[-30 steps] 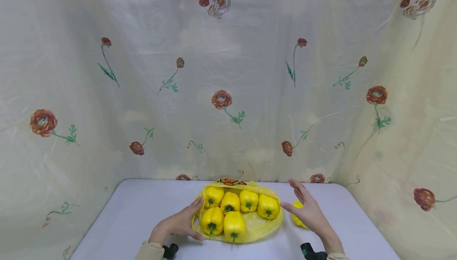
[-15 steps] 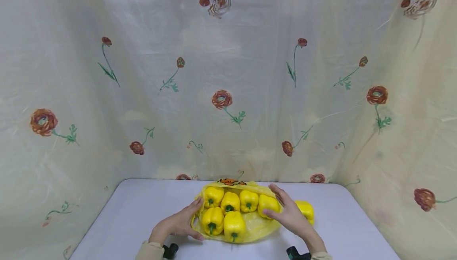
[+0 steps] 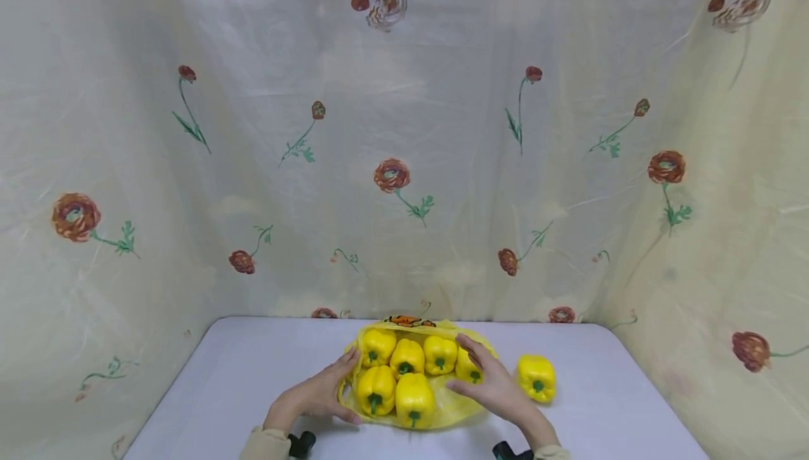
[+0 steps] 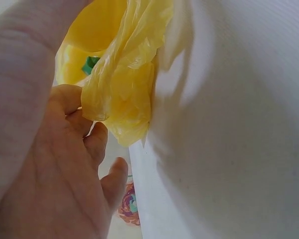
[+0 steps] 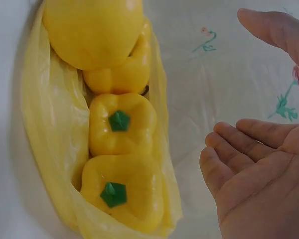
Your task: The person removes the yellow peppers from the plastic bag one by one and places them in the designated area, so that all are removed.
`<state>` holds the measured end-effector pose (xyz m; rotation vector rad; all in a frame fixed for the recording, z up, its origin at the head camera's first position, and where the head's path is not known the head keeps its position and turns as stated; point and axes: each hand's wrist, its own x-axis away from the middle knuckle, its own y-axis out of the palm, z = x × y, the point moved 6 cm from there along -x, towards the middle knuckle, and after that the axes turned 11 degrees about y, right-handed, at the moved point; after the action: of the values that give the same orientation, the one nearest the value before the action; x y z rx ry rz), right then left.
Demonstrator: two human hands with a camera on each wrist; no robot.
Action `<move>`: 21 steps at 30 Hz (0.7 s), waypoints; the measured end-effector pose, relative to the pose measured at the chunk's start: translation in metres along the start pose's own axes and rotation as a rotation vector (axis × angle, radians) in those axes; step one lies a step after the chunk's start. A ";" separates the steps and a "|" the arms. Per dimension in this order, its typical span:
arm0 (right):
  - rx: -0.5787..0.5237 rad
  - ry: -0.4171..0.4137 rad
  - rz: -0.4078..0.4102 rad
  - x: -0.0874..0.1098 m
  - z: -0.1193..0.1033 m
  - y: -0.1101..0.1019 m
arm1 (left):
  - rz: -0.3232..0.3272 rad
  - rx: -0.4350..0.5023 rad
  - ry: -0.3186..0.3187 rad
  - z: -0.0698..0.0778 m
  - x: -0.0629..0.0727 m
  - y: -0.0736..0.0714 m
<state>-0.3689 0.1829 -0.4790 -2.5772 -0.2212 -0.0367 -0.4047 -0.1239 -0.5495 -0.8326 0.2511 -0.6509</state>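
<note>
Cream flower-print sheeting (image 3: 468,165) all round, white table (image 3: 265,355) in front, yellow plastic bag (image 3: 445,404) lying on it with its mouth facing this way. Left hand (image 3: 316,391) at the bag's left edge, fingers loosely bent, honestly can't tell whether gripping; right hand (image 3: 496,384) just shifted inward to the bag's right end, fingers relaxed and holding nothing, so attention probably on the bag now. Then six yellow peppers (image 3: 414,400) inside the bag, the rightmost kinda blocked by that right hand, one loose pepper (image 3: 536,378) on the table to the right, newly uncovered, plus black wrist mounts (image 3: 302,444) down at the bottom.
</note>
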 end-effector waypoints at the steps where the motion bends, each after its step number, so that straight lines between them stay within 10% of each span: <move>1: 0.001 0.002 -0.009 -0.001 0.000 0.002 | 0.003 -0.002 0.004 0.000 0.000 0.000; 21: 0.051 -0.015 -0.088 -0.012 0.016 0.032 | 0.023 -0.035 0.057 0.006 0.000 -0.002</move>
<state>-0.3761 0.1624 -0.5101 -2.5169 -0.3374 -0.0432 -0.4029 -0.1212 -0.5437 -0.8443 0.3243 -0.6504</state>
